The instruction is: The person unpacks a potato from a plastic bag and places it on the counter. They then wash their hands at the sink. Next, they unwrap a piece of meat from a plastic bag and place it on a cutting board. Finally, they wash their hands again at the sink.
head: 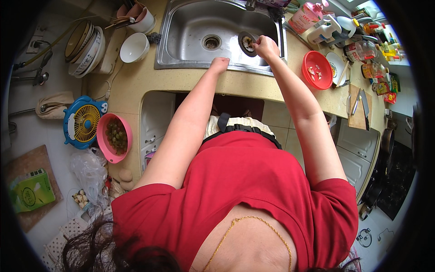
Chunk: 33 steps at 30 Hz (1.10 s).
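Observation:
My right hand [267, 47] grips the edge of a round sink strainer [247, 43], tilted over the right part of the stainless steel sink [185, 34]. Pale and brown residue lies in the strainer's middle. My left hand [220, 64] is curled at the sink's front rim, and no object shows in it; whether it grips the rim I cannot tell. The drain [211, 42] is between the hands and farther back, with dark bits inside. Part of the faucet [250, 4] shows at the back edge.
Left of the sink stand a white bowl [135, 48], stacked bowls [85, 47] and a pink basin of grapes [127, 136]. To the right are a red basket [307, 68] with garlic cloves, a plate [334, 61], bottles, and knives [365, 105] on a cutting board [353, 117].

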### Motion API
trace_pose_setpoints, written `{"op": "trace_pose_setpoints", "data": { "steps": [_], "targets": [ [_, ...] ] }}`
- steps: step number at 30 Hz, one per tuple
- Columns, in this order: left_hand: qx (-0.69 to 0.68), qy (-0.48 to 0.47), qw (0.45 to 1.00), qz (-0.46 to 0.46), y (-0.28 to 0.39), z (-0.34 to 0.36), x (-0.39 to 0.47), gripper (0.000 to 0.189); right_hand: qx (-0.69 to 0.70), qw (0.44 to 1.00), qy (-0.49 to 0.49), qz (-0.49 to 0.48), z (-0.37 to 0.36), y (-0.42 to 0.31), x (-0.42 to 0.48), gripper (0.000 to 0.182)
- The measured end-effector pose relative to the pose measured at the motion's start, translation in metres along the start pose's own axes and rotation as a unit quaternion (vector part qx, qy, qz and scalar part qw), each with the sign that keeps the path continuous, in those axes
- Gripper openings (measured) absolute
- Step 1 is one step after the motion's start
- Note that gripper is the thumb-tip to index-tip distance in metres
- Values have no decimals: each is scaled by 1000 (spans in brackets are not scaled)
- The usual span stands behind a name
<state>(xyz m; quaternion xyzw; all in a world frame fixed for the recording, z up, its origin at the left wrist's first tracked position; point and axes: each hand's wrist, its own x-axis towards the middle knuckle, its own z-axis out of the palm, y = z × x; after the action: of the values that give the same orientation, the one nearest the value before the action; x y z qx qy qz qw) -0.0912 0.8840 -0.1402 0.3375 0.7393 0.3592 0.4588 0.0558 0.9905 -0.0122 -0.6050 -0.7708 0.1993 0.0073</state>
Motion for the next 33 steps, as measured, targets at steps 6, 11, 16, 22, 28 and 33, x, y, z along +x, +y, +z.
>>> {"op": "trace_pose_setpoints", "data": {
  "steps": [6, 11, 16, 22, 28, 33],
  "targets": [
    [-33, -16, 999, -16, -8, 0, 6, 27, -1, 1000, 3, -3, 3, 0, 2, 23],
    [-28, -27, 999, -34, 2, 2, 1, 28, -2, 1000, 6, 2, 4, 5, 2, 22],
    [-20, -24, 999, -37, 8, -3, -6, 28, -3, 1000, -3, 0, 2, 1, 0, 22],
    [-30, 11, 1000, -1, -1, 1, -3, 27, -2, 1000, -2, -1, 2, 0, -1, 22],
    [-9, 7, 1000, -12, 0, -2, -2, 27, -6, 1000, 2, -13, 3, 0, 0, 20],
    [-7, -23, 1000, 14, -29, 5, 24, 28, 0, 999, -33, 5, 5, 4, 5, 21]
  ]
}}
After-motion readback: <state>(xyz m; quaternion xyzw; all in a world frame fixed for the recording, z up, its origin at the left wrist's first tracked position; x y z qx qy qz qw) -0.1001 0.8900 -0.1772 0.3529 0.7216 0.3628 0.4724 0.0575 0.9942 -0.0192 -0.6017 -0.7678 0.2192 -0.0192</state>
